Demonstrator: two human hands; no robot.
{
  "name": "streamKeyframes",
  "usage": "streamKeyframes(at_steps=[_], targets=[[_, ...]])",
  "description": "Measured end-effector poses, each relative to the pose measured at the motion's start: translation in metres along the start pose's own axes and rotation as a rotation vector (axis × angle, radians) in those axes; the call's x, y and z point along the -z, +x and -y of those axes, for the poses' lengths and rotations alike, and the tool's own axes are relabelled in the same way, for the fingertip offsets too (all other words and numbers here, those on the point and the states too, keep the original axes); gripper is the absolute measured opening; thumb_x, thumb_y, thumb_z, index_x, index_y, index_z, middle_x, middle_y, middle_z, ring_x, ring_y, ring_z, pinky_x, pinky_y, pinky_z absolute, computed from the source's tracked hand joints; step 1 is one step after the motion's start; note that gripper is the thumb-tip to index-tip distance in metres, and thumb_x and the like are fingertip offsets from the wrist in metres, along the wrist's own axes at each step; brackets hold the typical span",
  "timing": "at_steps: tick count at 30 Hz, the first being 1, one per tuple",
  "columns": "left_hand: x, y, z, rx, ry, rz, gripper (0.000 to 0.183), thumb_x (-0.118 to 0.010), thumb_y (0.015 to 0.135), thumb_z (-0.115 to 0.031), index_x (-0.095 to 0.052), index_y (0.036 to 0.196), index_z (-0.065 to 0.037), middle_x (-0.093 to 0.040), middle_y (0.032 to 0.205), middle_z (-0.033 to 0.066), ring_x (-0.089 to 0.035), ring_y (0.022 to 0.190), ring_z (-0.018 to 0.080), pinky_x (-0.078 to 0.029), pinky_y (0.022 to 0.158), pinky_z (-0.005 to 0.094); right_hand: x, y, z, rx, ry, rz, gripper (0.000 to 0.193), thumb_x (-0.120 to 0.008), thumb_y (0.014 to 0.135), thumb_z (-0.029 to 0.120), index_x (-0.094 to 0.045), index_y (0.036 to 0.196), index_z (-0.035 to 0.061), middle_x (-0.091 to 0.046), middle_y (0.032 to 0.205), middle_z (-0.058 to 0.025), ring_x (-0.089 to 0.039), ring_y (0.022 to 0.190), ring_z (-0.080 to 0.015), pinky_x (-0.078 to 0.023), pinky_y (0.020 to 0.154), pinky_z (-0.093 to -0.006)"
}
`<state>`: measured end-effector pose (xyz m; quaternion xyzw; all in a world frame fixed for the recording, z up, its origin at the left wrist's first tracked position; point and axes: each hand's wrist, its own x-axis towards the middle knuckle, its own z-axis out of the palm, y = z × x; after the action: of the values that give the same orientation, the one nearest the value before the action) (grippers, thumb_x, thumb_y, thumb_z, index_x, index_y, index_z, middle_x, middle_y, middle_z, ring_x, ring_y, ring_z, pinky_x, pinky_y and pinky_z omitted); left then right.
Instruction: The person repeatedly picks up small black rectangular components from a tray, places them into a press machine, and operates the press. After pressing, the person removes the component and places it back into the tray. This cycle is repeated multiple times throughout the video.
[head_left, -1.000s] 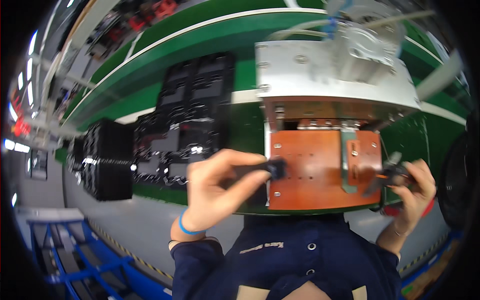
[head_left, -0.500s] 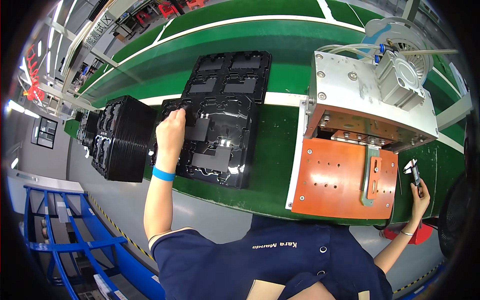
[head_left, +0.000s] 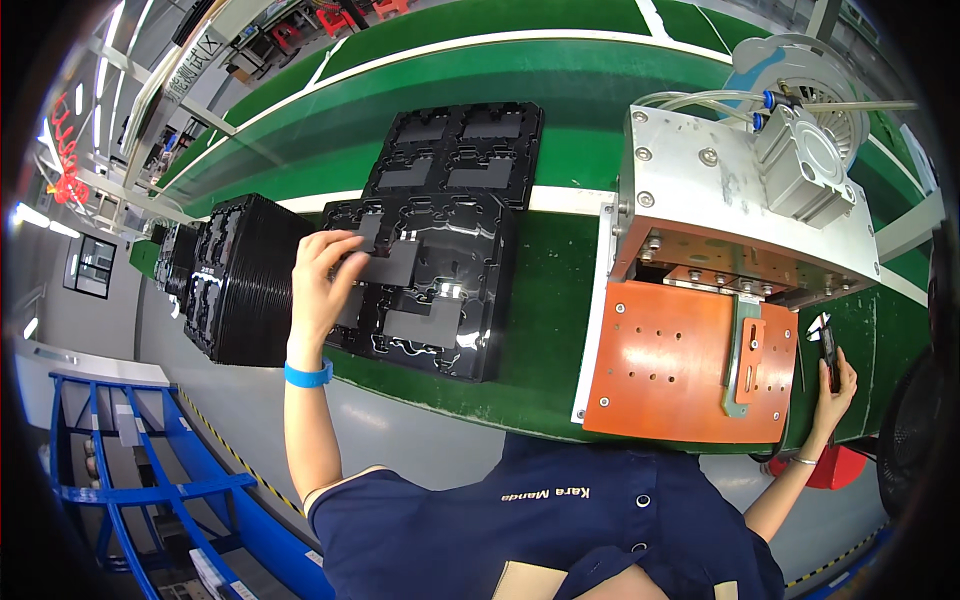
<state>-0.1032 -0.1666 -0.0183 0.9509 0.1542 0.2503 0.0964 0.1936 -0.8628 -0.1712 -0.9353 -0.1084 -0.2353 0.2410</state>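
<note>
My left hand (head_left: 322,285) hovers over the left side of a black plastic tray (head_left: 478,270), its thumb and fingers apart with nothing between them. Just beyond the fingertips lies a dark grey flat piece (head_left: 392,266) in a tray pocket, and another grey piece (head_left: 430,323) rests in the near part. At the far right, my right hand (head_left: 835,392) is closed around a caliper (head_left: 827,342), whose silver jaws point away from me. Part of its body is hidden by the fingers.
A second black tray (head_left: 500,150) with grey pieces lies farther back. Stacked black trays (head_left: 245,285) stand at left. A metal press (head_left: 740,185) with a cylinder sits above an orange plate (head_left: 670,350) on the green bench (head_left: 545,330). A blue rack (head_left: 150,490) stands lower left.
My left hand has drawn back toward me and left, its fingers opening from a pinch and uncovering a grey piece in the tray. My right hand has shifted slightly, still holding the caliper.
</note>
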Motion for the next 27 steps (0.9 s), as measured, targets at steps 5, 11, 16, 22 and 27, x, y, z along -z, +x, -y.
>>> streamKeyframes(at_steps=[5,11,16,22,27], targets=[[-0.005,0.011,-0.005,0.032,-0.158,0.286,0.047,-0.091,0.055,-0.017,-0.067,0.094,-0.006,-0.060,0.088,0.0041,-0.057,0.090,0.0218,-0.047,0.081,0.0340,0.002,-0.005,-0.006,-0.190,0.177,-0.054,0.036,-0.073,0.088,0.019,-0.068,0.123,0.0099,-0.060,0.106,-0.0035,-0.056,0.097,-0.0146,-0.043,0.088,-0.0293],[-0.010,0.016,0.009,0.057,-0.210,0.347,0.045,-0.090,0.054,-0.013,-0.060,0.087,-0.005,-0.053,0.079,0.0029,-0.050,0.079,0.0201,-0.044,0.073,0.0313,0.018,0.003,0.032,-0.192,0.278,-0.118,0.030,-0.072,0.088,0.013,-0.069,0.118,0.0055,-0.062,0.102,-0.0032,-0.058,0.092,-0.0123,-0.046,0.079,-0.0246],[0.001,0.010,0.014,0.322,-0.302,0.351,0.029,-0.081,0.064,-0.003,-0.055,0.074,0.000,-0.053,0.071,0.0022,-0.046,0.063,0.0087,-0.039,0.057,0.0265,0.045,0.013,0.082,-0.174,0.315,-0.153,0.024,-0.071,0.086,0.006,-0.071,0.110,0.0018,-0.062,0.089,-0.0040,-0.060,0.082,-0.0108,-0.047,0.076,-0.0239],[0.010,0.002,-0.136,0.083,-0.650,0.286,0.027,-0.086,0.050,-0.005,-0.070,0.070,0.003,-0.067,0.077,0.0079,-0.060,0.080,0.0221,-0.047,0.071,0.0335,0.078,0.019,0.173,0.040,0.438,-0.054,0.003,-0.068,0.081,-0.004,-0.068,0.083,-0.0030,-0.064,0.080,-0.0070,-0.059,0.075,-0.0142,-0.045,0.069,-0.0258],[-0.054,0.004,-0.236,-0.085,-0.811,0.510,0.028,-0.088,0.063,-0.019,-0.074,0.081,-0.003,-0.067,0.076,0.0059,-0.060,0.081,0.0208,-0.043,0.075,0.0330,0.072,0.030,0.264,0.481,0.574,0.313,0.010,-0.080,0.073,0.011,-0.071,0.078,0.0077,-0.068,0.077,-0.0033,-0.061,0.071,-0.0197,-0.045,0.071,-0.0325]])
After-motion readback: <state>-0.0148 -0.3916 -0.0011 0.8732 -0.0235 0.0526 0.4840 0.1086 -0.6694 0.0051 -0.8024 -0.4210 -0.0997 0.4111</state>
